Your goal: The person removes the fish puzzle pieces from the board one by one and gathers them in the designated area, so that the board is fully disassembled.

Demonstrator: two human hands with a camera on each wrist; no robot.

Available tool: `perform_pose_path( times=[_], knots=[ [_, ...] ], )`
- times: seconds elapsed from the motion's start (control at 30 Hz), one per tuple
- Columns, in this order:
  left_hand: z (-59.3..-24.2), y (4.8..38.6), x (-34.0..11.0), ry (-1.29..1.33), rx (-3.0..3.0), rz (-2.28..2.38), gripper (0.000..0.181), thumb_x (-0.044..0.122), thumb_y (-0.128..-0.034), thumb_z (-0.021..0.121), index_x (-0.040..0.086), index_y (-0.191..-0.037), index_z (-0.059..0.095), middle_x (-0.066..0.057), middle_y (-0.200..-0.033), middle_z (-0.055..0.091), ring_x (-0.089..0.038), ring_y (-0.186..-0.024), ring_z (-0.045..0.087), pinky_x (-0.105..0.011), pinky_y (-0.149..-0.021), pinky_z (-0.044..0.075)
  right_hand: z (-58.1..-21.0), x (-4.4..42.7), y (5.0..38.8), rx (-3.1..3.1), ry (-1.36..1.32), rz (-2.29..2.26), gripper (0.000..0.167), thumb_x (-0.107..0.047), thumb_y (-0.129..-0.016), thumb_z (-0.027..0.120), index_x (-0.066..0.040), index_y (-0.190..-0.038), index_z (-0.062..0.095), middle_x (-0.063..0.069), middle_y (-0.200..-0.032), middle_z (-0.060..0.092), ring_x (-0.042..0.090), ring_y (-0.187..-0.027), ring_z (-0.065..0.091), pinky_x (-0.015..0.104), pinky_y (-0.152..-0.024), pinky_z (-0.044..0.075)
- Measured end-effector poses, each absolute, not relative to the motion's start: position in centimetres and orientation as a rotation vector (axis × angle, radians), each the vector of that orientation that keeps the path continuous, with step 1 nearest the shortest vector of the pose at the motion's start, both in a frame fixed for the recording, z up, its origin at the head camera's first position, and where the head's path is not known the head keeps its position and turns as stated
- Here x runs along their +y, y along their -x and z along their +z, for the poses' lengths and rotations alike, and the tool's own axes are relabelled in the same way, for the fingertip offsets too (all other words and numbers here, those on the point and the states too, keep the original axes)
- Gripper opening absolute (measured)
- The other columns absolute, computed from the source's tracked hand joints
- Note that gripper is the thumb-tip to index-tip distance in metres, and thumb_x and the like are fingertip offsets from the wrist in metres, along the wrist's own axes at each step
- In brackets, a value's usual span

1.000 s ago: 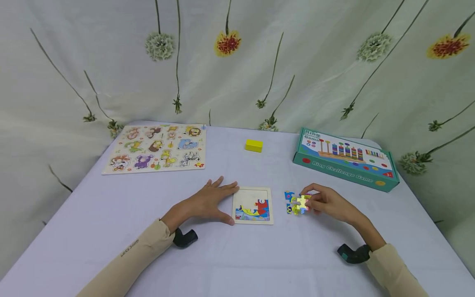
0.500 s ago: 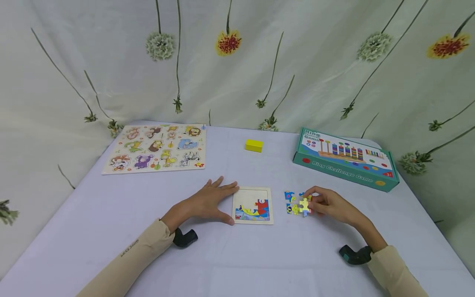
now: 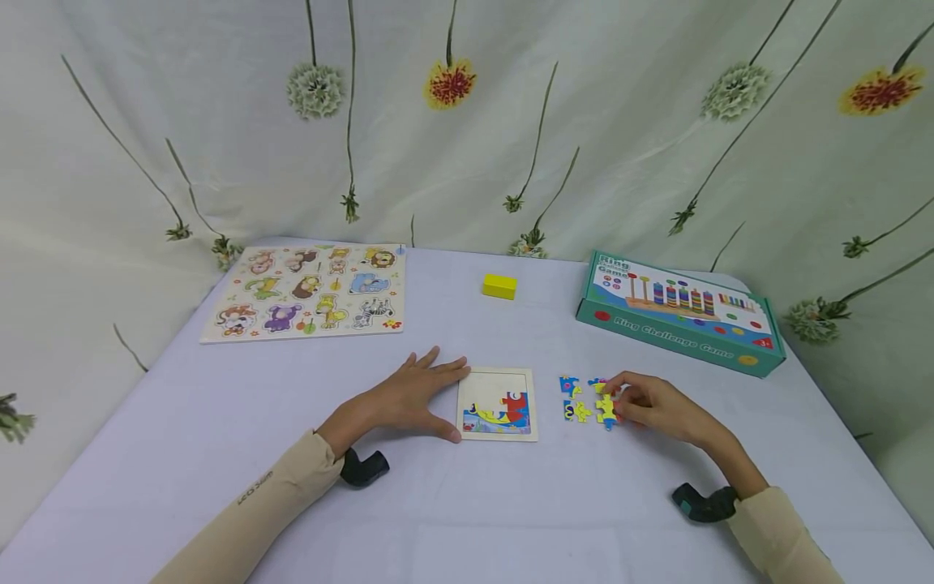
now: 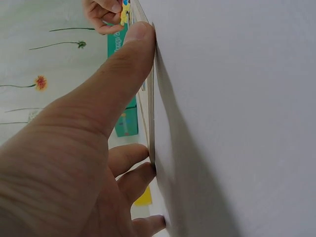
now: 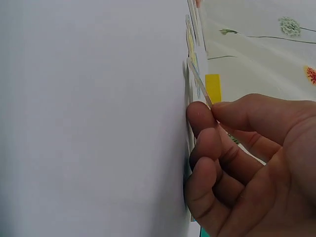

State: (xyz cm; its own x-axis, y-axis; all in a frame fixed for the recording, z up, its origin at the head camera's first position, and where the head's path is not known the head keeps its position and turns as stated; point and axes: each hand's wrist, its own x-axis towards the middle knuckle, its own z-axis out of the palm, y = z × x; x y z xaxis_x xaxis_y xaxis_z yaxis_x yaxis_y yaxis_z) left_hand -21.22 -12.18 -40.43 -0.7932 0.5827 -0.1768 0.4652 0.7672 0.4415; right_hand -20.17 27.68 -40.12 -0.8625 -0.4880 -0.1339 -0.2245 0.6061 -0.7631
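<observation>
A small square puzzle tray has assembled pieces along its lower part and bare wood above. My left hand lies spread at its left side, thumb and fingertips touching the tray edge. To the right of the tray, my right hand pinches a yellow and blue jigsaw piece between thumb and index finger. In the right wrist view this thin piece is tilted, its far end at or near the tabletop. Loose jigsaw pieces lie beside it; the fingers partly hide some.
A wooden animal puzzle board lies at the back left. The yellow block sits at the back middle, and a green Ring Challenge Game box at the back right. Behind the white-covered table hangs a flowered cloth.
My right hand has shifted slightly right with the pinched piece, which has turned and moved away from the other loose pieces, showing more of them. The left hand and tray stay put.
</observation>
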Motion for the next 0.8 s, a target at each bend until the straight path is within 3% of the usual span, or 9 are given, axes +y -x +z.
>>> perform_pose_path(
  times=[0.8],
  knots=[
    [-40.39, 21.21, -12.18, -0.797, 2.657, 0.543, 0.1, 0.058, -0.0692, 0.077, 0.021, -0.151, 0.033, 0.006, -0.158, 0.023, -0.031, -0.148, -0.001, -0.053, -0.118, -0.001, -40.26, 27.88, 20.29, 2.562, 0.558, -1.09, 0.026, -0.009, -0.091, 0.063, -0.003, -0.116, 0.06, 0.006, -0.079, 0.058, 0.015, -0.063, 0.054, 0.021, -0.057, 0.047]
  ],
)
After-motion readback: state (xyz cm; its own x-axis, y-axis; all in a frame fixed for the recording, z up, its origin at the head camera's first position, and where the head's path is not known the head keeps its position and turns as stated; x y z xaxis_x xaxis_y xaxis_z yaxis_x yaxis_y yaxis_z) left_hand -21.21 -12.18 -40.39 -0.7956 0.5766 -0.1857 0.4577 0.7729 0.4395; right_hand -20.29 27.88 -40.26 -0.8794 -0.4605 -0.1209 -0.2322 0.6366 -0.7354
